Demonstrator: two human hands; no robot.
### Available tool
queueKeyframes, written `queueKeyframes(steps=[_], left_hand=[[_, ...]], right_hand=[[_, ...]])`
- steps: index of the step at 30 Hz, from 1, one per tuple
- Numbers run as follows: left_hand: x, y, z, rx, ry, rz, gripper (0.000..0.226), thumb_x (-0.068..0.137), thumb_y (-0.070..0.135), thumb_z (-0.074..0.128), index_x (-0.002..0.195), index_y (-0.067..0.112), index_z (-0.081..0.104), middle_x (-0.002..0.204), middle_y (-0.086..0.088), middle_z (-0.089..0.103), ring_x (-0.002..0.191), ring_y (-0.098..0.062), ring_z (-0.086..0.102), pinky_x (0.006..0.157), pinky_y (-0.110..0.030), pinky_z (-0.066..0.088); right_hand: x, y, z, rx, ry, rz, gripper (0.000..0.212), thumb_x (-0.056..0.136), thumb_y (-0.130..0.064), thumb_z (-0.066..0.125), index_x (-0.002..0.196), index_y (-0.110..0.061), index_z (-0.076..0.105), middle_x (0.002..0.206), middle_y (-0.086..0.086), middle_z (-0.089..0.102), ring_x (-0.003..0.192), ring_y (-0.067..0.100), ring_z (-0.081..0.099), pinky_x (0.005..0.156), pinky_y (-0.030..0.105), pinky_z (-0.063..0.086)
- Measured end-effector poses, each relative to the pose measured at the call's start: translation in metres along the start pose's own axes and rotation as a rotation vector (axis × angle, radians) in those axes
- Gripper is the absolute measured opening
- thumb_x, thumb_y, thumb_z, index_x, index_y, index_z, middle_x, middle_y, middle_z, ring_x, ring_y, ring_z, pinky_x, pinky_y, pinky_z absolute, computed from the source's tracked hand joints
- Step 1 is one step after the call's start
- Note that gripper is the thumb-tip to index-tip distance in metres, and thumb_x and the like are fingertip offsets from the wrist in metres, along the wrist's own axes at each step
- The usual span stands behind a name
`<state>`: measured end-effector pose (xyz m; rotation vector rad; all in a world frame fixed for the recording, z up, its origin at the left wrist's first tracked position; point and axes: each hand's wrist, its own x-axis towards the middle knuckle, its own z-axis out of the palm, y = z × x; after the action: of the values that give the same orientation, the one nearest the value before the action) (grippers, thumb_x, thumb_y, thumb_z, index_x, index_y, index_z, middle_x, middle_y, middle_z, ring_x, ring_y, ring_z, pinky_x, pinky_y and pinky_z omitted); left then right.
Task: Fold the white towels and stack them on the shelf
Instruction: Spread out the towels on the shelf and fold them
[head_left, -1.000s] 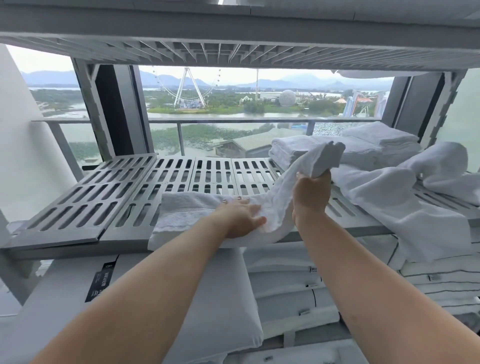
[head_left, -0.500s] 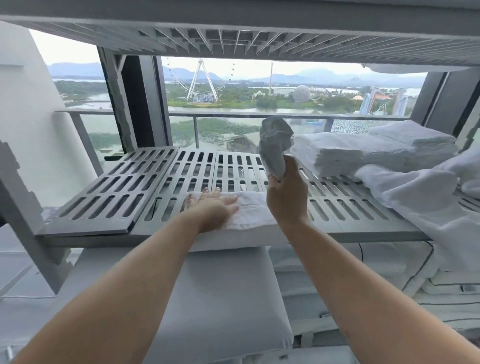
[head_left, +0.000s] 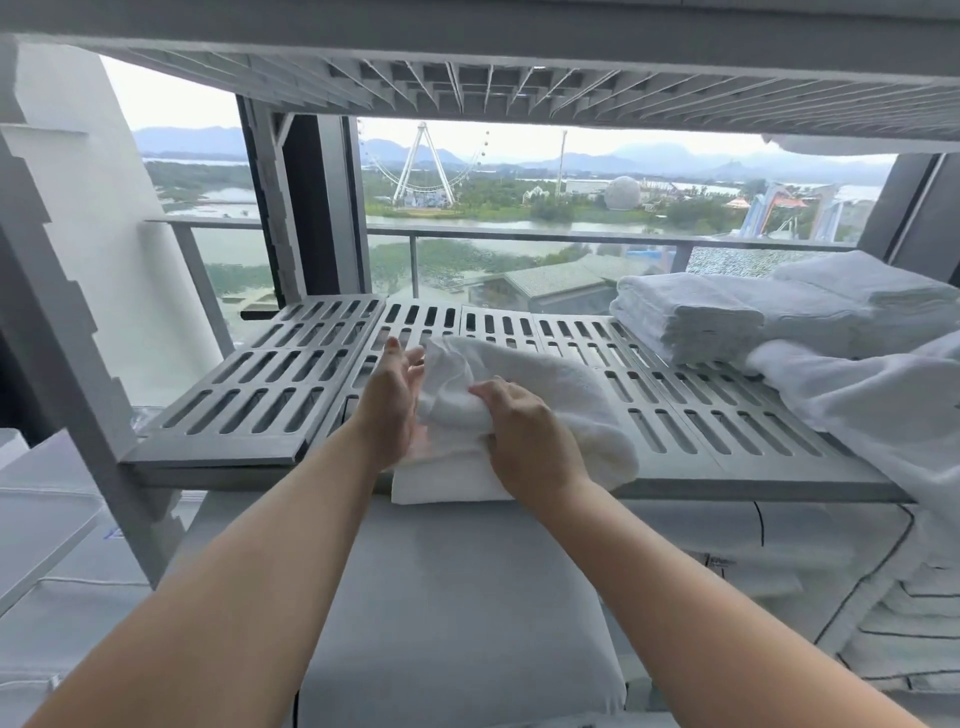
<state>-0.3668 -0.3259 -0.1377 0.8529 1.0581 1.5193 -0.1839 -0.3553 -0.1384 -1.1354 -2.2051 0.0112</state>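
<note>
i see left hand (head_left: 392, 402) flat, fingers straight, edge-on against the left side of the white towel (head_left: 571, 410). right hand (head_left: 527, 441) curled, gripping a bunched fold on top. towel lies at the slatted shelf (head_left: 260, 400) front edge; folded stack (head_left: 685, 317) back right.

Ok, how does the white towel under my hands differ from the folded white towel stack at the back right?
The rumpled white towel is one half-folded piece; the stack of folded white towels is several flat, squared layers. The towel overhangs the front edge of the grey slatted shelf; the stack sits back right. The right hand grips the towel, the left hand touches it; no hand touches the stack. Both are white cloth.
</note>
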Motion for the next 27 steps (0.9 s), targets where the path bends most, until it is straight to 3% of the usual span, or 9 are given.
queueKeyframes(steps=[5,7,10,13,16,18,20,23,27], left_hand=[[0.002,0.000,0.000,-0.089,-0.017,-0.084,0.061,0.100,0.060,0.035,0.144,0.019,0.045,0.147,-0.014,0.051,0.113,-0.039,0.065,0.082,-0.049,0.058],[-0.001,0.004,0.000,-0.075,-0.036,-0.147,0.063,0.096,0.061,0.046,0.141,0.017,0.050,0.135,-0.013,0.060,0.102,-0.036,0.069,0.074,-0.045,0.058],[-0.003,0.013,0.000,0.075,-0.110,-0.147,0.057,0.096,0.052,0.056,0.131,0.007,0.054,0.116,-0.018,0.065,0.094,-0.032,0.066,0.081,-0.046,0.057],[-0.003,0.021,0.001,0.399,-0.055,-0.058,0.079,0.088,0.050,0.071,0.147,0.010,0.038,0.138,-0.015,0.052,0.117,-0.031,0.057,0.098,-0.048,0.052],[0.001,0.025,0.006,0.632,0.007,-0.035,0.099,0.079,0.047,0.082,0.155,0.021,0.024,0.139,-0.001,0.041,0.123,-0.024,0.048,0.097,-0.040,0.048],[0.007,0.023,0.006,0.702,0.036,-0.038,0.090,0.083,0.025,0.078,0.155,0.021,0.025,0.142,-0.004,0.043,0.121,-0.025,0.051,0.100,-0.042,0.049],[0.009,0.020,0.004,0.786,0.084,-0.037,0.077,0.086,0.007,0.061,0.154,0.022,0.028,0.139,-0.011,0.048,0.117,-0.029,0.055,0.101,-0.046,0.050],[0.005,0.018,0.005,0.859,0.105,-0.006,0.069,0.088,0.001,0.044,0.153,0.023,0.032,0.141,-0.011,0.049,0.116,-0.027,0.054,0.103,-0.046,0.048],[0.001,0.019,0.006,0.827,0.089,-0.012,0.074,0.084,-0.004,0.043,0.153,0.021,0.034,0.145,-0.010,0.047,0.121,-0.028,0.053,0.106,-0.047,0.046]], right_hand=[[0.002,-0.005,0.002,-0.102,0.041,0.025,0.045,0.082,-0.012,0.056,0.126,-0.022,0.062,0.123,-0.002,0.067,0.120,0.022,0.059,0.099,0.030,0.043],[0.001,-0.006,0.003,-0.128,0.004,0.005,0.045,0.083,-0.018,0.058,0.128,-0.024,0.061,0.128,-0.003,0.066,0.126,0.021,0.056,0.105,0.031,0.040],[-0.002,-0.004,0.007,-0.184,-0.099,-0.046,0.049,0.086,-0.024,0.058,0.135,-0.028,0.056,0.139,-0.002,0.059,0.136,0.022,0.047,0.115,0.035,0.033],[0.000,-0.002,0.005,-0.219,-0.172,-0.144,0.052,0.091,-0.034,0.057,0.142,-0.028,0.049,0.148,0.000,0.051,0.142,0.023,0.041,0.118,0.040,0.028],[-0.002,-0.002,0.003,-0.232,-0.147,-0.203,0.051,0.096,-0.038,0.053,0.145,-0.028,0.047,0.150,0.003,0.050,0.140,0.026,0.044,0.116,0.043,0.031],[-0.006,-0.003,0.003,-0.228,-0.118,-0.230,0.050,0.097,-0.038,0.052,0.146,-0.029,0.048,0.148,0.003,0.052,0.138,0.027,0.047,0.114,0.044,0.034],[-0.010,-0.002,0.005,-0.226,-0.107,-0.276,0.049,0.097,-0.037,0.054,0.145,-0.029,0.051,0.147,0.003,0.053,0.137,0.028,0.048,0.113,0.046,0.036],[-0.015,0.002,0.008,-0.250,-0.077,-0.341,0.049,0.096,-0.035,0.057,0.143,-0.027,0.053,0.145,0.002,0.055,0.136,0.025,0.050,0.111,0.046,0.038],[-0.019,0.002,0.013,-0.273,-0.020,-0.387,0.048,0.097,-0.033,0.049,0.144,-0.023,0.053,0.145,0.002,0.056,0.137,0.024,0.050,0.111,0.045,0.040]])
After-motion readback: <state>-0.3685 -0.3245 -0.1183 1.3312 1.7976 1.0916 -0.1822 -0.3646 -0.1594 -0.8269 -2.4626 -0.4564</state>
